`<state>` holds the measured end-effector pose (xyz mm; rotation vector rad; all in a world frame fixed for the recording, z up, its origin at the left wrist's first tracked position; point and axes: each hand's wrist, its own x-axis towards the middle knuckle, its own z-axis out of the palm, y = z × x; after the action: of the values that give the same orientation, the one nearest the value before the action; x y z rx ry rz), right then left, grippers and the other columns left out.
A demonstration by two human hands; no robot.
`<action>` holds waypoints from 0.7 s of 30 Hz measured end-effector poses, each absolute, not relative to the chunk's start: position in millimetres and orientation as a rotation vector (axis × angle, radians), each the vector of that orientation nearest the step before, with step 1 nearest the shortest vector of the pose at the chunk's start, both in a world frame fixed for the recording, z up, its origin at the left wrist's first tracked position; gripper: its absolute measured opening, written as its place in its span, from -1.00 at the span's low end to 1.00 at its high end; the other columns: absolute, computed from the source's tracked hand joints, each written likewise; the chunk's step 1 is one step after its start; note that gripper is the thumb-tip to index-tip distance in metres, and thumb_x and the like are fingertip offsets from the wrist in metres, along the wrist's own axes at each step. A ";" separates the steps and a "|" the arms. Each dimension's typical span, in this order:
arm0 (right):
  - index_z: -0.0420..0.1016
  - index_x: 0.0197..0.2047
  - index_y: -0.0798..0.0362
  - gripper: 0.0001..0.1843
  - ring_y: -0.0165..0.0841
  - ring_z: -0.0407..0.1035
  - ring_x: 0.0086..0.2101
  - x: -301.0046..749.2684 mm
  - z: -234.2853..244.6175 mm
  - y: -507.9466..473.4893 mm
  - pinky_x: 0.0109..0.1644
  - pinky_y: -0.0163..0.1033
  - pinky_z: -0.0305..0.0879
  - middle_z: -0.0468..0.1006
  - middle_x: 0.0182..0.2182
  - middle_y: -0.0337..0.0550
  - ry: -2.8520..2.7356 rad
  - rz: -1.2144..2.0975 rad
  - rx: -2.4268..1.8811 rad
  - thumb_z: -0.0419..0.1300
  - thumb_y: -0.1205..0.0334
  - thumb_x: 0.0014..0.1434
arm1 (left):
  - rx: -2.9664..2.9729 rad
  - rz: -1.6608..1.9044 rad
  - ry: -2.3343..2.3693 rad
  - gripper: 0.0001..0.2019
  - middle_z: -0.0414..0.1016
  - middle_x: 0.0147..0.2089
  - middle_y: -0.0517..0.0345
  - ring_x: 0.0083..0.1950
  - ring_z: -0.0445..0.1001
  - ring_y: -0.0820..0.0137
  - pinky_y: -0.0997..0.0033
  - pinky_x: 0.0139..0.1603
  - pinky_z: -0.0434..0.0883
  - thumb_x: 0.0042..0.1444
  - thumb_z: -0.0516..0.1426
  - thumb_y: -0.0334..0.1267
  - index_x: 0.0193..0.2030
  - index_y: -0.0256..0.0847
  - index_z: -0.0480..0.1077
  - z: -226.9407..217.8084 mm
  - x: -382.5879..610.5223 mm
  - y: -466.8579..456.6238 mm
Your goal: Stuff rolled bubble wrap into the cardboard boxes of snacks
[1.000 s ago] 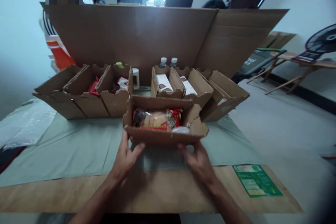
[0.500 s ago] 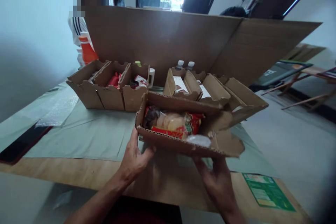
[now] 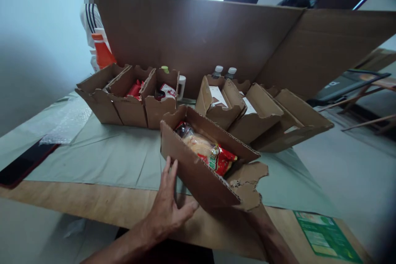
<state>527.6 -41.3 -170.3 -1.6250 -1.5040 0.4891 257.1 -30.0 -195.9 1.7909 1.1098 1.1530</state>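
An open cardboard box (image 3: pixel 198 173) is lifted off the table and turned at an angle, its torn flap toward me. Inside lie a red snack packet (image 3: pixel 218 160) and a pale clear-wrapped packet (image 3: pixel 196 144). My left hand (image 3: pixel 168 206) rests flat against the box's near side, fingers stretched and thumb apart. My right forearm (image 3: pixel 269 235) runs up under the box's right end. The right hand itself is hidden beneath the box and carries it.
Two rows of open cardboard boxes stand behind, left (image 3: pixel 130 111) and right (image 3: pixel 256 119), with a white mug (image 3: pixel 182 84) and two bottles (image 3: pixel 223 71). A tall cardboard wall (image 3: pixel 201 37) backs them. A green cloth (image 3: pixel 108 156), bubble wrap (image 3: pixel 68 123), and a green leaflet (image 3: pixel 324 241) lie on the table. A person (image 3: pixel 93 20) stands beyond.
The box has risen from the cloth and swung round, its left end now pointing away. My left hand went from gripping its corner to lying flat on its side; my right hand slid beneath.
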 end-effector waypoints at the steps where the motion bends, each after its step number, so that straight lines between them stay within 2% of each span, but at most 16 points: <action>1: 0.64 -0.16 -0.05 -0.53 -0.02 0.61 -0.30 525.7 -169.1 -34.2 -0.32 -0.03 0.59 0.72 -0.35 -0.02 -1.509 0.519 -1.612 0.30 -0.26 0.10 | 1.851 1.115 1.074 0.06 -0.34 0.66 -0.18 0.63 -0.21 -0.24 -0.50 0.49 0.02 0.14 0.33 0.02 0.61 0.09 -0.23 -196.2 262.9 -25.8; 6: 0.55 -0.18 -0.02 -0.58 -0.14 0.61 -0.34 509.9 -166.4 -17.8 -0.34 -0.15 0.54 0.72 -0.33 -0.08 -1.354 0.744 -1.598 0.29 -0.19 0.10 | 2.034 1.044 0.979 0.27 -0.45 0.65 -0.30 0.63 -0.27 -0.32 -0.53 0.48 0.03 0.05 0.40 -0.02 0.61 0.05 -0.47 -197.4 280.6 14.0; 10: 0.51 -0.19 -0.02 -0.60 -0.17 0.60 -0.36 500.4 -175.9 -24.7 -0.34 -0.17 0.51 0.72 -0.35 -0.11 -1.314 0.635 -1.692 0.26 -0.18 0.12 | 2.099 1.105 0.974 0.21 -0.42 0.65 -0.30 0.63 -0.25 -0.28 -0.48 0.49 0.06 0.15 0.33 -0.10 0.60 0.05 -0.55 -205.3 284.8 23.9; 13: 0.50 -0.26 -0.03 -0.61 -0.17 0.57 -0.38 496.5 -180.3 -29.0 -0.36 -0.16 0.49 0.70 -0.38 -0.10 -1.333 0.529 -1.733 0.24 -0.19 0.11 | 2.110 1.135 0.956 0.14 -0.37 0.66 -0.28 0.63 -0.20 -0.24 -0.45 0.49 0.09 0.18 0.29 -0.14 0.60 0.05 -0.52 -209.0 282.9 22.7; 15: 0.50 -0.30 -0.02 -0.61 -0.20 0.52 -0.46 494.1 -177.5 -26.0 -0.45 -0.18 0.43 0.66 -0.43 -0.12 -1.356 0.519 -1.765 0.24 -0.20 0.10 | 2.111 1.161 0.933 0.11 -0.34 0.66 -0.26 0.63 -0.18 -0.23 -0.42 0.49 0.11 0.19 0.26 -0.17 0.61 0.04 -0.49 -209.2 279.9 24.3; 18: 0.51 -0.28 0.00 -0.62 -0.25 0.46 -0.52 490.2 -168.4 -10.1 -0.53 -0.21 0.36 0.62 -0.46 -0.15 -1.419 0.548 -1.759 0.22 -0.17 0.16 | 2.082 1.173 0.911 0.01 -0.24 0.65 -0.22 0.63 -0.13 -0.18 -0.34 0.52 0.11 0.22 0.21 -0.21 0.62 -0.03 -0.38 -206.2 273.7 37.5; 21: 0.55 -0.12 0.02 -0.68 -0.23 0.54 -0.37 488.7 -164.2 13.6 -0.34 -0.18 0.48 0.67 -0.31 -0.08 -1.497 0.483 -1.644 0.14 -0.04 0.26 | 1.962 1.168 0.971 -0.12 0.02 0.60 -0.19 0.58 0.06 -0.11 -0.20 0.52 0.15 0.18 0.20 -0.23 0.59 -0.14 -0.09 -198.2 266.2 69.1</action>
<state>488.7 13.6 -164.2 -1.6441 -1.4973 0.4829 266.2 69.1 -198.2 1.9615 0.9706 1.1675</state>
